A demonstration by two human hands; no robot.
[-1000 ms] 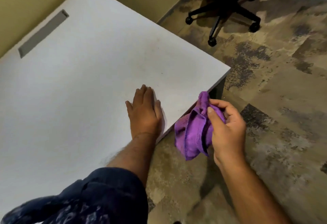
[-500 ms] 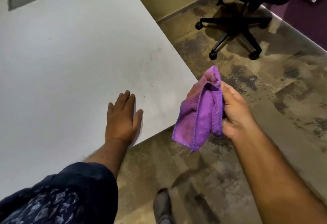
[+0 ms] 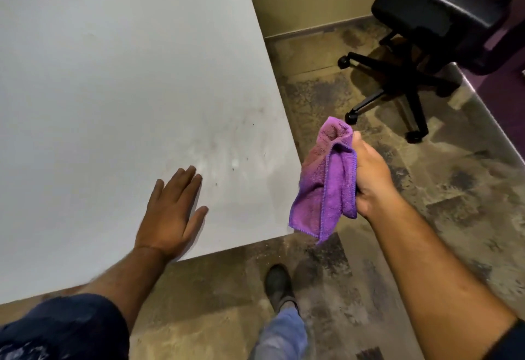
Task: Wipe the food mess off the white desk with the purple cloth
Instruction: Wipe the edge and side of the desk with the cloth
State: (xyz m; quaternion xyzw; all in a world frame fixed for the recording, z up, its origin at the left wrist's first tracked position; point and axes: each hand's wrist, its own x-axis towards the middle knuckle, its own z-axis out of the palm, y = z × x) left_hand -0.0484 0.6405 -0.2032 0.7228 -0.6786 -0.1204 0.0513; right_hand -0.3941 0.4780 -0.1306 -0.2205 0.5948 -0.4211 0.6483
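The white desk [image 3: 113, 75] fills the left of the head view. Faint smears and small dark specks of food mess [image 3: 233, 149] lie near its right corner. My left hand [image 3: 170, 212] rests flat on the desk close to the front edge, fingers apart, holding nothing. My right hand [image 3: 369, 186] is off the desk, beyond its right edge and above the floor, gripping the bunched purple cloth [image 3: 326, 183]. The cloth hangs down from my fist and does not touch the desk.
A black swivel chair [image 3: 431, 27] on castors stands at the back right beside a purple wall. Mottled brown floor [image 3: 426, 217] lies to the right and front. My shoe [image 3: 278, 283] and trouser leg are below the desk corner.
The view has swung right and down, so the desk corner and the chair look nearer. My right hand with the cloth rose slightly beside the desk edge. My left hand stayed flat on the desk.
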